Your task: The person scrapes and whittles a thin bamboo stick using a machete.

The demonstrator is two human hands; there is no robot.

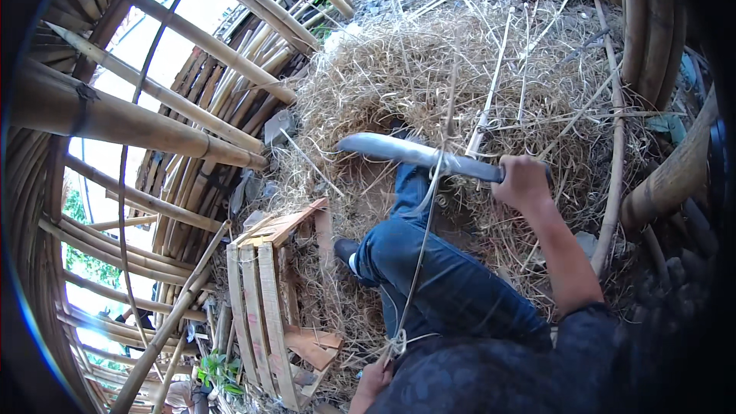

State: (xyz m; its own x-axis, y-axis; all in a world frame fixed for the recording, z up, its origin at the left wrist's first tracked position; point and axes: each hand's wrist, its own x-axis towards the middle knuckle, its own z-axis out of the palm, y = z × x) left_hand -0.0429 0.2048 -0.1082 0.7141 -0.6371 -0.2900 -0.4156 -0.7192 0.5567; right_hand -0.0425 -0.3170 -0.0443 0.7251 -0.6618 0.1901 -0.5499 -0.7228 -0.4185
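Note:
A machete [391, 150] with a broad, curved blade lies across the view above my bent knees, its tip toward the left. Its handle is in my right hand [523, 184], the fingers wrapped round it. Low in the view, close to my body, my left hand [373, 383] is closed on the near end of a thin bamboo strip [418, 268]. That strip runs up and away over my jeans [460, 268] and meets the blade near its middle. Pale curled fibres [397, 343] cluster on the strip just above my left hand.
Dry shavings [429, 69] cover the ground ahead, with several split bamboo strips [494, 77] lying on them. A slatted wooden crate [268, 299] stands to my left. Bamboo poles [146, 126] form an open frame on the left; a thick bamboo pole [671, 172] is at the right.

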